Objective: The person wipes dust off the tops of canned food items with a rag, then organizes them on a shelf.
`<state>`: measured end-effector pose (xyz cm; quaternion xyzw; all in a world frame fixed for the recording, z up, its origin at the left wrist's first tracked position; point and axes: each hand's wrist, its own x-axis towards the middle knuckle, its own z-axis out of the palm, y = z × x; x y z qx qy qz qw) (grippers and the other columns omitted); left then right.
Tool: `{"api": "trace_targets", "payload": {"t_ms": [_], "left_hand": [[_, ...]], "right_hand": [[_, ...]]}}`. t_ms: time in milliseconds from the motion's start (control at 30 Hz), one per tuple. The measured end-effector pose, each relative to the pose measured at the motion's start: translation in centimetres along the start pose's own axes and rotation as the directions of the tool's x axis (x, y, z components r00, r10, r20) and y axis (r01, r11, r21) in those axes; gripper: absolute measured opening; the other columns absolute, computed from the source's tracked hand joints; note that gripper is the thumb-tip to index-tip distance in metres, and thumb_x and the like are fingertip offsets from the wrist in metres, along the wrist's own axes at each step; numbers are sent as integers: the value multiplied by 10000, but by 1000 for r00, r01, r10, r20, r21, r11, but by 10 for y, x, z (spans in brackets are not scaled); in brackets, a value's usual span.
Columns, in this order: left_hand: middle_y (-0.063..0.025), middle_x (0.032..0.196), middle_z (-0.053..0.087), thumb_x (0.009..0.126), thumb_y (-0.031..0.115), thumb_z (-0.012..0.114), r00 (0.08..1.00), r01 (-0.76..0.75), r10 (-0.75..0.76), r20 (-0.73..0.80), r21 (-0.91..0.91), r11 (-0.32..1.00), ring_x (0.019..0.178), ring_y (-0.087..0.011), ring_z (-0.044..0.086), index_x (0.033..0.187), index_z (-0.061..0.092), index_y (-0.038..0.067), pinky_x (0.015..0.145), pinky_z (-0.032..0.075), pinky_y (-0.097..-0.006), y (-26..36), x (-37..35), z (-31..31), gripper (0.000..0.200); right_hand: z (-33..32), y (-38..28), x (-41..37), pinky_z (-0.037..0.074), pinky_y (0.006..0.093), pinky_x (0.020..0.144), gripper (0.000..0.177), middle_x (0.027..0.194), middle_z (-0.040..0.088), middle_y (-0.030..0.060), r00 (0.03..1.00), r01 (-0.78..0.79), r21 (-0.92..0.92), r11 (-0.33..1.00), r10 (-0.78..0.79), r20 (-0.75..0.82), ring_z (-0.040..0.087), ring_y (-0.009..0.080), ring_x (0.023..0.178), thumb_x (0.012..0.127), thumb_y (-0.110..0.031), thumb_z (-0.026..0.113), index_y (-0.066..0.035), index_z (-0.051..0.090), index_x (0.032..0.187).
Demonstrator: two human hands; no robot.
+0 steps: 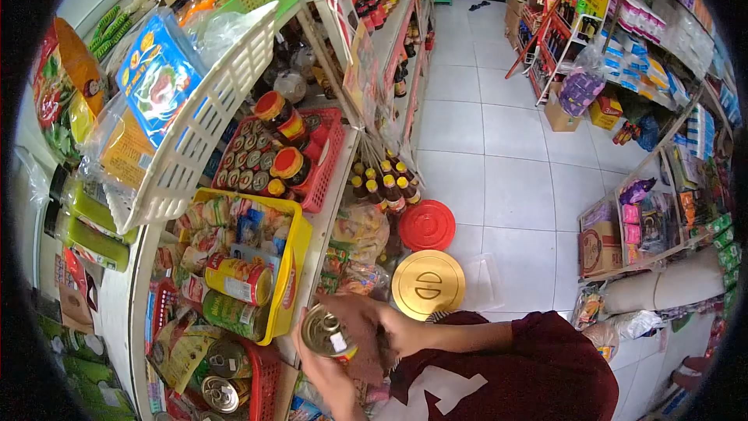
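Observation:
My left hand (326, 380) is wrapped around a tin can (319, 330) with a pull-tab lid and a small white sticker on top. In my right hand (397, 329) is a brown cloth (360, 326), pressed against the can's side. The cloth hides part of the can and some of my fingers. Beside the can, on the shelf to the left, stands a yellow basket (294, 273) of cans and packets. Below it, a red basket (265, 382) contains more cans with pull-tab lids.
A white slatted basket (199, 136) juts out above the lower shelf. Behind the yellow basket is a pink-red crate (331, 140) of cans and jars. On the tiled floor stand a red lid (427, 224), a gold lid (428, 284) and several yellow-capped bottles (389, 187).

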<state>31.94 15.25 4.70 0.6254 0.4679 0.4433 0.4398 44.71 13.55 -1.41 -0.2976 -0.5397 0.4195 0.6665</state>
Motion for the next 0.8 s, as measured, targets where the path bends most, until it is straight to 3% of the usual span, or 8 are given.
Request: {"api": "trace_targets", "payload": {"t_ms": [100,167,367,400,500,533,600,800], "left_hand": [[-149,1224,390,525,531,762,997,28,-18,80,-127,992,1117,-230,415,1294,252,-57,953,323,-341,7,-9,-11,1095],[-166,1274,357,491,505,784,994,-2,18,108,-154,988,1156,-243,391,1308,215,-54,967,318,-351,-1,-12,-20,1142],[-168,1365,248,568,533,663,984,133,-43,174,-550,824,1237,-272,296,1362,131,1,1022,232,-384,-6,-11,-7,1094],[-169,1365,248,597,558,610,988,121,-37,149,-605,787,1242,-275,288,1366,128,10,1026,222,-385,-15,-12,-6,1060],[-158,1332,303,691,639,362,981,160,-191,34,-698,698,1214,-288,319,1335,233,25,1000,258,-407,-45,-18,1,899],[-154,1304,347,709,635,336,956,201,-294,-6,-717,668,1185,-293,358,1307,299,24,979,288,-419,-41,-14,4,856],[-174,1252,410,732,623,332,866,214,-472,-163,-733,646,1139,-318,408,1269,360,7,949,328,-439,-57,-5,2,817],[-116,1225,458,792,551,375,944,178,-330,25,-878,444,1096,-297,463,1252,395,67,943,356,-439,-114,-10,-29,669]], "right_hand": [[1,-34,19,335,337,948,869,1238,420,173,984,-121,107,987,105,146,435,237,1145,604,-214,754,52,274,1277],[-5,-41,28,353,341,928,828,1222,440,191,969,9,-37,999,0,249,460,261,1129,612,-190,724,62,285,1267],[-8,-4,37,365,338,905,769,1198,458,201,871,6,15,1000,-13,491,471,268,1107,660,-131,670,55,266,1287],[-3,-4,38,408,342,838,651,1095,522,214,907,52,-7,999,-44,420,528,293,1017,680,-229,667,72,395,1189],[5,-24,52,448,358,738,567,897,580,232,779,-245,-468,849,459,426,584,332,852,682,-374,657,85,530,990],[14,-5,45,467,388,633,581,687,584,229,843,-222,-596,772,459,281,596,362,677,661,-479,639,89,577,764],[18,1,44,465,393,591,591,640,572,241,815,-320,-581,749,530,235,596,361,630,660,-481,639,104,573,713],[15,3,45,454,411,596,541,645,547,277,790,-378,-569,730,575,214,588,355,634,661,-413,644,121,557,683]]}}
